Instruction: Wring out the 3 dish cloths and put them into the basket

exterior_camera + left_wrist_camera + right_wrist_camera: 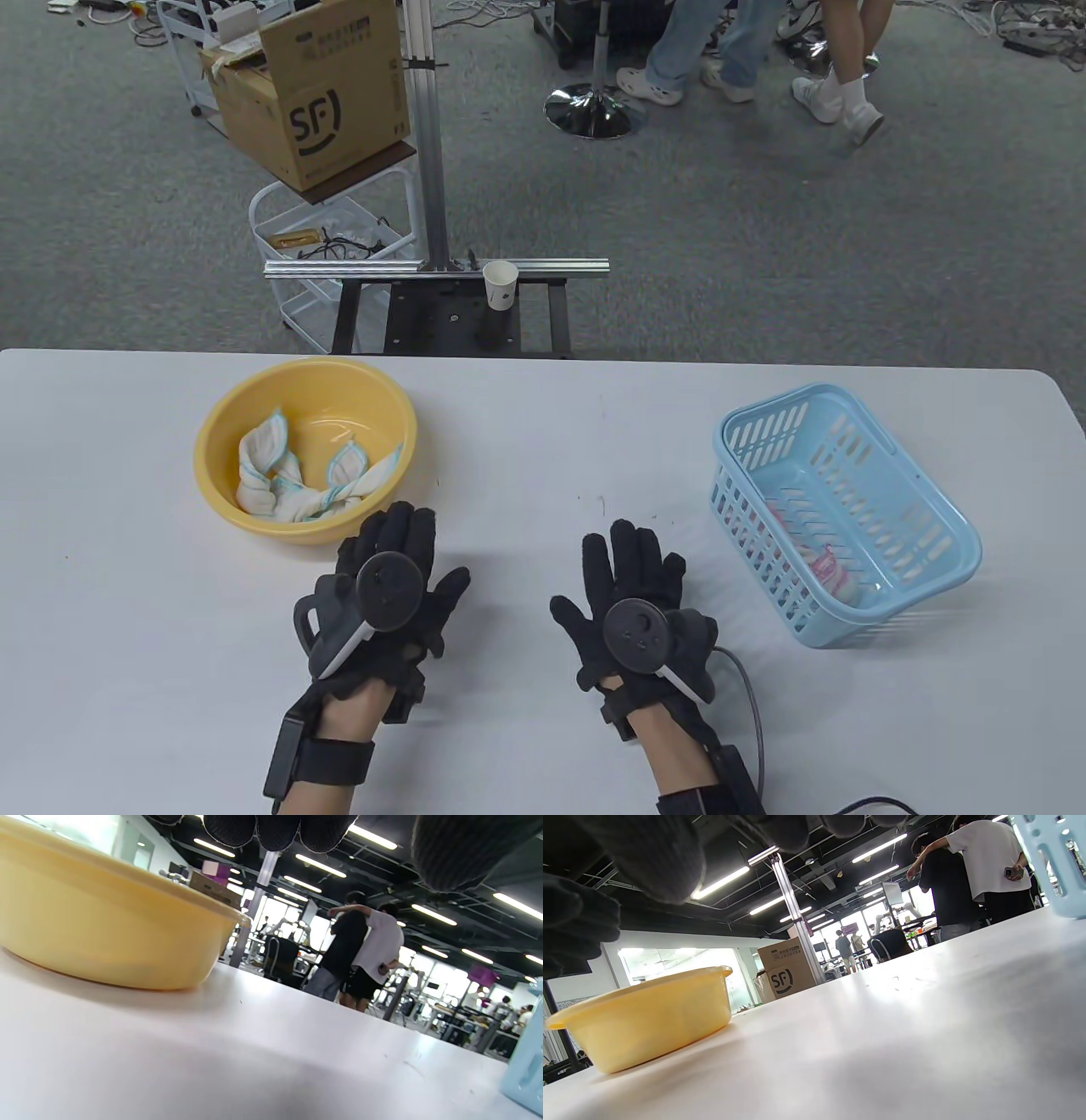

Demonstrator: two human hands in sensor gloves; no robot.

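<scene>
A yellow basin point(219, 441) stands at the table's left and holds two white dish cloths with blue edging point(293, 480), twisted together. A light blue basket point(942, 509) sits at the right with a pinkish cloth point(827, 567) inside. My left hand point(399, 552) lies flat on the table just in front of the basin, fingers straight, holding nothing. My right hand point(632, 564) rests flat near the table's middle, left of the basket, also empty. The basin's outer wall point(102, 938) fills the left wrist view, and the basin point(645, 1018) shows again in the right wrist view.
The white table point(543, 747) has bare surface between basin and basket. Beyond its far edge stand a metal frame with a paper cup point(500, 284), a cardboard box point(327, 93) on a cart, and people's legs point(704, 51) on the carpet.
</scene>
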